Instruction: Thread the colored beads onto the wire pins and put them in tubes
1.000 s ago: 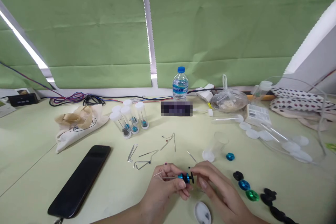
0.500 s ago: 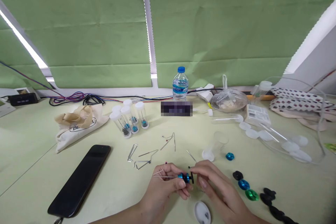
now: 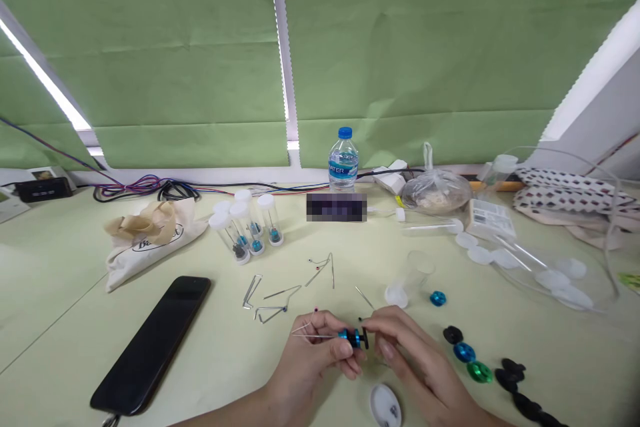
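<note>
My left hand [image 3: 313, 357] pinches a small blue and black spool-like part [image 3: 353, 338] between thumb and fingers. A thin metal wire sticks out of it to the left. At its black right end, my right hand [image 3: 417, 360] has its fingertips closed at a small dark-tipped piece, mostly hidden by the fingers. Below the hands lies a small white cap [image 3: 385, 405] with tiny metal bits in it. Bent metal keys and wires [image 3: 273, 310] lie beyond my left hand. A clear tube [image 3: 415, 273] with a white cap rests beyond my right hand.
A black phone [image 3: 153, 347] and cloth pouch [image 3: 155, 233] are at left. Several capped tubes [image 3: 249, 227] stand near a water bottle [image 3: 343, 163]. Blue, green and black discs [image 3: 465, 351] lie at right, with a plastic bag [image 3: 436, 192] and white caps [image 3: 480, 254] behind.
</note>
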Demonstrator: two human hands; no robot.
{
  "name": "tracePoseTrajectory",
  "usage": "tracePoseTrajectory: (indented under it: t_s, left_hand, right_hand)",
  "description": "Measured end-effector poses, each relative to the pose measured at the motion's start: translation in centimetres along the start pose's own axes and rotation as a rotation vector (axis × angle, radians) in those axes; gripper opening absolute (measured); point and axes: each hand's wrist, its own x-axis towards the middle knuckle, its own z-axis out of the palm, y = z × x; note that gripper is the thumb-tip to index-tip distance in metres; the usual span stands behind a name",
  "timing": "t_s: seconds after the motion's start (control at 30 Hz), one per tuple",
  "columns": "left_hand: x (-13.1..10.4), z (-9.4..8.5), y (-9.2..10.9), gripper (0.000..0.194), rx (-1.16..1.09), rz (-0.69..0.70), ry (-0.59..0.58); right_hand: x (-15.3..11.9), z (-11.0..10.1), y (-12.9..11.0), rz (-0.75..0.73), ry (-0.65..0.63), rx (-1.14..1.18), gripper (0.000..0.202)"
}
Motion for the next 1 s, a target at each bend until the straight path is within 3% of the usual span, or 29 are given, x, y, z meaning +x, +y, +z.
tracePoseTrajectory:
  t_s: [1.0]
  left_hand:
    - [-0.12, 0.59, 0.41, 0.026, -0.007, -0.013, 0.033]
  right_hand:
    - [0.09, -0.04, -0.30, 0.007, 0.019, -0.030, 0.028]
